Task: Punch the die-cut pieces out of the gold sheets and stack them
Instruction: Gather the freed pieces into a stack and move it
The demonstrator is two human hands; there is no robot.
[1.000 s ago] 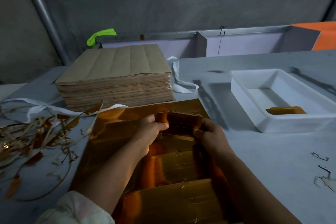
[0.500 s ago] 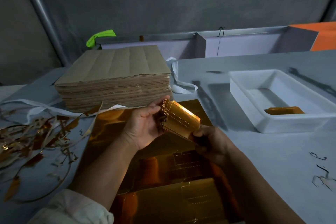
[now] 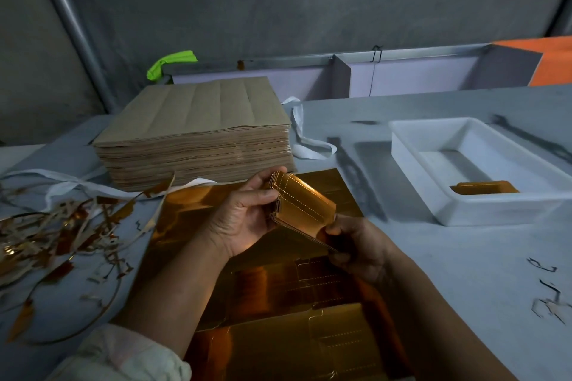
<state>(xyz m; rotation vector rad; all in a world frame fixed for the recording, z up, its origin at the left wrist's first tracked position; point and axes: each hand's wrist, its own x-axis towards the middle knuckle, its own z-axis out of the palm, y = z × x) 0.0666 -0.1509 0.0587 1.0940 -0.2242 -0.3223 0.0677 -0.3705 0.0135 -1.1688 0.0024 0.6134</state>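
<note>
A small stack of gold die-cut pieces [image 3: 305, 206] is held up above the table, tilted, between both hands. My left hand [image 3: 244, 215] grips its left edge with curled fingers and thumb. My right hand [image 3: 359, 244] pinches its lower right corner. Beneath them the gold sheets [image 3: 272, 294] lie flat on the table, with cut outlines and dotted score lines showing. More gold pieces [image 3: 484, 188] lie inside the white tray [image 3: 411, 145] at the right.
A thick pile of brown sheets [image 3: 198, 139] stands behind the gold sheets. Gold and white scrap strips [image 3: 58, 232] litter the table's left side. A few scrap bits [image 3: 548, 303] lie at the right. A white strap [image 3: 301, 139] curls beside the pile.
Both hands lifted the stack of pieces off the gold sheets and tilted it; since half a second ago it has barely moved.
</note>
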